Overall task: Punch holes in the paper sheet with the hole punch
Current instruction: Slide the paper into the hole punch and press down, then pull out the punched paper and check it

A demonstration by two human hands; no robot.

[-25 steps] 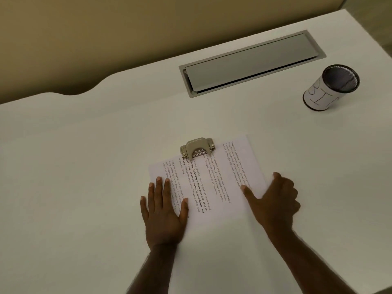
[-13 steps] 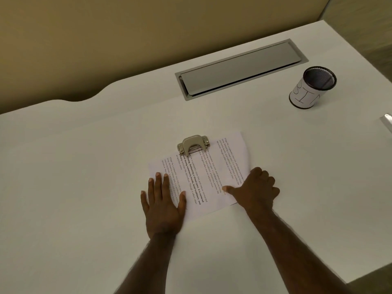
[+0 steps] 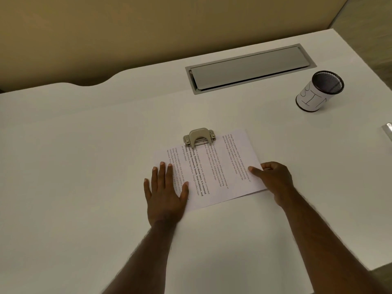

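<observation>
Your left hand lies flat with fingers spread on the near left corner of the paper sheet, which rests on the white worktop. Your right hand pinches its right edge, thumb on top. The hole punch sits over the sheet's far edge.

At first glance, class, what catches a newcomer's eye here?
A printed paper sheet lies mid-desk, its far edge tucked into a metal hole punch. The left hand lies flat on its near-left corner; the right hand pinches its right edge. A mesh cup stands far right.
</observation>
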